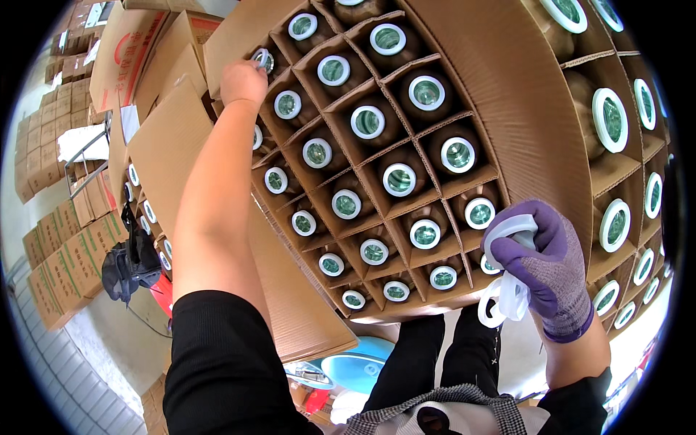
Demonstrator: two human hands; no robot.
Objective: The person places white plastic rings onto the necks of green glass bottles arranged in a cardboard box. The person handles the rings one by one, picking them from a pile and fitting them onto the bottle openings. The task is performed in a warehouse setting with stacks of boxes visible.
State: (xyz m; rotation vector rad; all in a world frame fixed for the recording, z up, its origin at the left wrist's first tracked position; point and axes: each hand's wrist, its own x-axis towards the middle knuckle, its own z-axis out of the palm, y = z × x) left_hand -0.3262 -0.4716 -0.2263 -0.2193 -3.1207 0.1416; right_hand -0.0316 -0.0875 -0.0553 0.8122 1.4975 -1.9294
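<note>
Open cardboard box (500,80) w/ a cardboard grid, one brown bottle per cell. Bottles stand upright, long axis running away from the camera, necks toward it, so each shows as a white ring round a green top.

Left hand (243,81), bare, arm stretched far out across the box to the far left corner. Fingers pinched narrow on a white ring (262,60) at the mouth of the corner bottle (268,64); ring lies flat on the neck, face up. Forearm runs up from the lower left, black sleeve at the upper arm.

Right hand (540,264) in a purple knit glove, held close in at the near right edge of the box, wrist bent, palm turned left. It's closed round a bunch of white rings (509,279), some hanging loose below the fingers, one up by the thumb. Nearest bottle (479,213) sits just left of the glove.

More boxes of bottles (616,145) to the right, touching the first box.
</note>
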